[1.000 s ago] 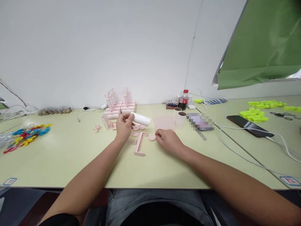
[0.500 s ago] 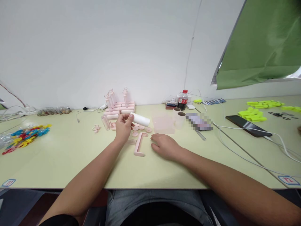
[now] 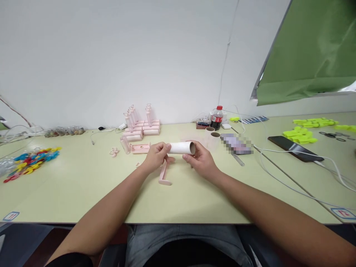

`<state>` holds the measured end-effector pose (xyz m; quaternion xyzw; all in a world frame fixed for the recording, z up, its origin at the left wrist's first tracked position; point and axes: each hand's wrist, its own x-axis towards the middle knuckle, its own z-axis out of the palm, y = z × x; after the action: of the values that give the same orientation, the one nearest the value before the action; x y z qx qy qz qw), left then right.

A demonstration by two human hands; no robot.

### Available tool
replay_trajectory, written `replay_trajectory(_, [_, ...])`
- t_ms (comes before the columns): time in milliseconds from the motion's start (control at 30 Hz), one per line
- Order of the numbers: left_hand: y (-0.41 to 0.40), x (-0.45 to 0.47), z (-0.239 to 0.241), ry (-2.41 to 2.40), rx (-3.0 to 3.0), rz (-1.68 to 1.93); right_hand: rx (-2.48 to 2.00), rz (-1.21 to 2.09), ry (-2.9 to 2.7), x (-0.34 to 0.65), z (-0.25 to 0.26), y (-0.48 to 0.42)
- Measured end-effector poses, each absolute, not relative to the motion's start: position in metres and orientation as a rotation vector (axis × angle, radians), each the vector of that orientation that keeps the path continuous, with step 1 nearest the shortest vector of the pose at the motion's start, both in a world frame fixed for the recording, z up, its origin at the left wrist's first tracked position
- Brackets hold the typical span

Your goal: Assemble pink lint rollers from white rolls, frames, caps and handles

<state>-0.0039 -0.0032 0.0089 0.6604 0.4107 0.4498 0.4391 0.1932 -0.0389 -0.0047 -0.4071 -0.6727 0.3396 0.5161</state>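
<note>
A white paper roll (image 3: 180, 148) with a brown cardboard core lies level above the table, its hollow end facing right. My left hand (image 3: 157, 155) pinches its left end between thumb and fingers. At the open end, my right hand (image 3: 204, 161) has its fingers behind the roll and its thumb below, closed around that end. Beneath the hands stands a pink plastic frame (image 3: 164, 181), partly covered by my left hand. To the left lie a pink tray-like part (image 3: 139, 148), a clear pink-tinted tube (image 3: 125, 144) and small pink pieces (image 3: 114, 152).
Stacked pink cases (image 3: 151, 129) with upright tubes stand by the wall. Rightward are more cardboard-cored rolls (image 3: 214, 139), a cola bottle (image 3: 217, 118), a knife-like grey strip (image 3: 238, 160), a phone (image 3: 294, 148) and white cables (image 3: 267, 176). Colourful plastic pieces (image 3: 36, 159) lie far left.
The white roll has moved right and turned so its hollow end shows. My right hand has risen from the table to the roll's right end.
</note>
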Motion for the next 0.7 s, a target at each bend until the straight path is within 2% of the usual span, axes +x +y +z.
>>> replay_trajectory(100, [-0.008, -0.002, 0.008, 1.017, 1.894, 0.967, -0.917, 0.776, -1.56, 0.198, 0.005, -0.039])
replay_trajectory(167, [-0.009, -0.003, 0.008, 1.054, 2.038, 0.972, -1.007, 0.596, -1.567, 0.21, 0.018, -0.037])
replay_trajectory(267, [-0.005, -0.007, 0.008, 1.171, 2.125, 1.024, -1.316, 0.18, -1.538, 0.238, 0.043, -0.031])
replay_trajectory(333, [-0.001, -0.012, 0.009, 1.274, 2.155, 1.042, -1.566, 0.094, -1.479, 0.261, 0.056, -0.026])
replay_trajectory(500, [0.007, -0.02, 0.011, 1.368, 2.094, 1.132, -1.93, 0.481, -1.56, 0.309, 0.059, -0.015])
replay_trajectory(700, [0.009, -0.02, 0.007, 1.356, 2.059, 1.132, -1.983, 0.711, -1.615, 0.322, 0.04, -0.005])
